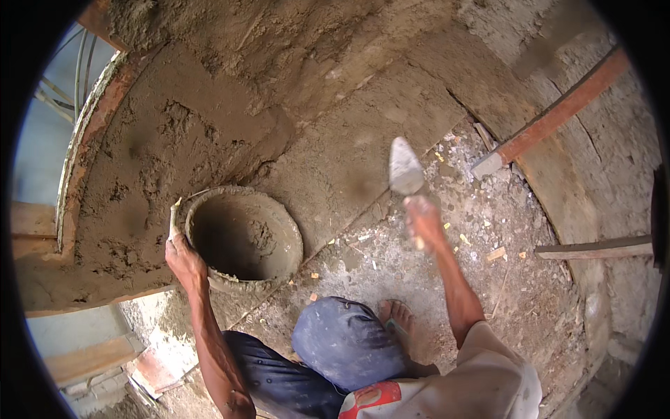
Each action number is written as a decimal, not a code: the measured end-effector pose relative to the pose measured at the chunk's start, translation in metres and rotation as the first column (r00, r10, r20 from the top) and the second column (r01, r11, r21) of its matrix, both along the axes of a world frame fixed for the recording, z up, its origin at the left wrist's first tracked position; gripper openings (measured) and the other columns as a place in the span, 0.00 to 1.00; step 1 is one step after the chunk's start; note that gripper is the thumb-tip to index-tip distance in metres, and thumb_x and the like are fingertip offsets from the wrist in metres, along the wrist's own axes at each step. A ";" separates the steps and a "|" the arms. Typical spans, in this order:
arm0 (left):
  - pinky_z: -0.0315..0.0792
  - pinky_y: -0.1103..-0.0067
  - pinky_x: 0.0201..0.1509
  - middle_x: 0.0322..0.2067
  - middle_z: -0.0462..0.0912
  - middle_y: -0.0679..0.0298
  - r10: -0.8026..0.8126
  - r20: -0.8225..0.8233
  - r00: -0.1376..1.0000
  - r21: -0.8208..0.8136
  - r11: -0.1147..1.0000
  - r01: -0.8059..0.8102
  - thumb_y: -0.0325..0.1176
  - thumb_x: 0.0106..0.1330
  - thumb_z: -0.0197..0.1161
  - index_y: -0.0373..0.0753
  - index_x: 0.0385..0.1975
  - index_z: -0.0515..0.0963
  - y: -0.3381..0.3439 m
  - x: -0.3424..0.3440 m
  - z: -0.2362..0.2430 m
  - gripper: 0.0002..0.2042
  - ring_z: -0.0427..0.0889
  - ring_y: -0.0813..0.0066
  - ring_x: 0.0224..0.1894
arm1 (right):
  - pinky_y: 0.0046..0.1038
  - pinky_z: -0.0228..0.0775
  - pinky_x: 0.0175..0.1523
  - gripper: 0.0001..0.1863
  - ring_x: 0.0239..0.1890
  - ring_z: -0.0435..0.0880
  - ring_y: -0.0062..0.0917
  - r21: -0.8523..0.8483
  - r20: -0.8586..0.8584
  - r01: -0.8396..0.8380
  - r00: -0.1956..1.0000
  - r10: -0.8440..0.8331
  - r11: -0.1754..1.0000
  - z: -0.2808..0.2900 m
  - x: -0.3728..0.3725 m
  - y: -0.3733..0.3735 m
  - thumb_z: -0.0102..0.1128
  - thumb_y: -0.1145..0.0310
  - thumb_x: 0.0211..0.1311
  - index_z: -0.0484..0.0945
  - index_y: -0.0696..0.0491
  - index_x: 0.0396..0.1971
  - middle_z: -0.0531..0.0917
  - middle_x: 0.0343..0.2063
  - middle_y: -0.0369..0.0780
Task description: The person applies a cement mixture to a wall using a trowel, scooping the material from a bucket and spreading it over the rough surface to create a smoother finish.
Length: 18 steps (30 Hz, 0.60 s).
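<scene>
My left hand [185, 260] is closed at the left side of a mortar-caked bucket [287, 222], around the pale grip [174, 218] of its wire handle. Inside the bucket, wet brown mortar [259, 237] clings to the wall, and the bottom lies in shadow. Out to the right, my right hand [423, 222] grips a trowel [405, 167] by its handle, the blade pointing away from me. That blade looks grey and is slightly blurred. Its tip hangs over the seam between the smooth brown mortar and the rough, littered floor.
Brown mortar covers the wall [209, 84] ahead and to the left, beside a framed opening [77, 140]. Two wooden props [558, 112] lean in from the right. Chips and scraps litter the floor [481, 258]. My sandalled foot [396, 318] shows below.
</scene>
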<state>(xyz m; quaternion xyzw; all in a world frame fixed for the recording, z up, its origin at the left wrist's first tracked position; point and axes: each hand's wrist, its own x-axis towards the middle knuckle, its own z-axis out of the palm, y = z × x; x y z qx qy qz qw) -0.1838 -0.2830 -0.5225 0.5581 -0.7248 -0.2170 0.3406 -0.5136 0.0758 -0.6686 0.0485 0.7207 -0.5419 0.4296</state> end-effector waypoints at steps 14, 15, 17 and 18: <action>0.69 0.59 0.37 0.24 0.76 0.45 -0.003 0.128 0.992 0.108 0.994 -0.011 0.52 0.78 0.49 0.21 0.34 0.76 -0.015 -0.068 -0.009 0.30 0.73 0.56 0.28 | 0.40 0.70 0.27 0.22 0.22 0.79 0.38 0.433 -0.709 -0.255 0.496 0.501 0.865 -0.118 -0.182 -0.069 0.49 0.57 0.74 0.78 0.61 0.28 0.80 0.23 0.47; 0.69 0.58 0.39 0.25 0.77 0.41 -0.004 0.139 0.990 0.132 0.991 -0.015 0.52 0.78 0.49 0.20 0.35 0.76 -0.017 -0.069 -0.010 0.31 0.74 0.53 0.29 | 0.37 0.67 0.23 0.22 0.19 0.76 0.34 0.327 -0.744 -0.272 0.517 0.423 0.905 -0.109 -0.169 -0.071 0.48 0.57 0.75 0.77 0.61 0.28 0.78 0.20 0.45; 0.69 0.58 0.39 0.25 0.77 0.41 -0.011 0.154 0.988 0.105 0.994 -0.006 0.52 0.78 0.49 0.20 0.35 0.76 -0.020 -0.073 -0.011 0.31 0.74 0.53 0.29 | 0.32 0.61 0.16 0.23 0.14 0.70 0.26 0.218 -0.692 -0.291 0.627 0.358 0.932 -0.081 -0.142 -0.075 0.44 0.57 0.78 0.76 0.59 0.28 0.73 0.17 0.40; 0.69 0.58 0.39 0.25 0.77 0.41 0.017 0.164 0.986 0.135 0.990 -0.040 0.52 0.78 0.49 0.20 0.34 0.76 -0.022 -0.075 -0.011 0.30 0.74 0.53 0.29 | 0.29 0.57 0.14 0.23 0.13 0.67 0.23 0.162 -0.663 -0.295 0.675 0.325 0.942 -0.063 -0.127 -0.077 0.42 0.56 0.80 0.75 0.58 0.28 0.70 0.15 0.37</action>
